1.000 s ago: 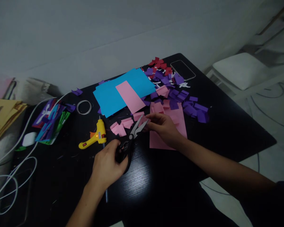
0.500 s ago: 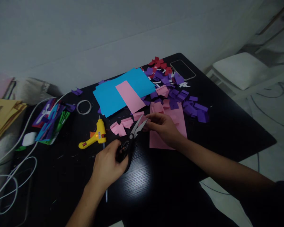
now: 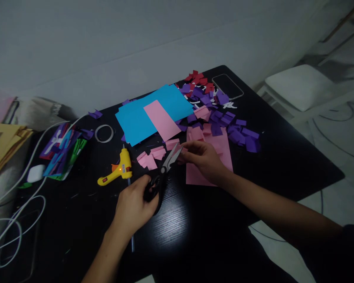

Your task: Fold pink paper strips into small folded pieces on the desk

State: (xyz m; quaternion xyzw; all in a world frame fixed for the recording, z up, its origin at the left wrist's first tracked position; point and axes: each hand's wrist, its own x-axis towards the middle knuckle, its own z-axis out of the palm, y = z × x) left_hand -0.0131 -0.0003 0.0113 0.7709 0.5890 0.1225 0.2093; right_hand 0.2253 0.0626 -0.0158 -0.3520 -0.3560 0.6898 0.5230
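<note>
My left hand (image 3: 135,198) is closed around the black handles of a pair of scissors (image 3: 164,169), whose blades stand slightly apart. The blade tips reach a small piece of pink paper (image 3: 181,158) that my right hand (image 3: 205,160) pinches; fingers and blades hide much of it. Under the right hand lies a larger pink sheet (image 3: 196,177) with folded pink pieces on it. Several small pink folded pieces (image 3: 149,160) sit left of the blades. Behind them, a pink strip (image 3: 161,120) rests on blue sheets (image 3: 135,122).
A yellow glue gun (image 3: 122,167) with its light on stands left of the scissors. A tape roll (image 3: 104,133), folded colored paper (image 3: 61,151) and white cables (image 3: 32,220) lie farther left. Purple pieces (image 3: 238,135), red pieces (image 3: 199,78) and a phone (image 3: 227,86) are at the back right.
The scissor blades have closed slightly at the pink piece, and the left hand has barely shifted. Everything else on the table stays in place.
</note>
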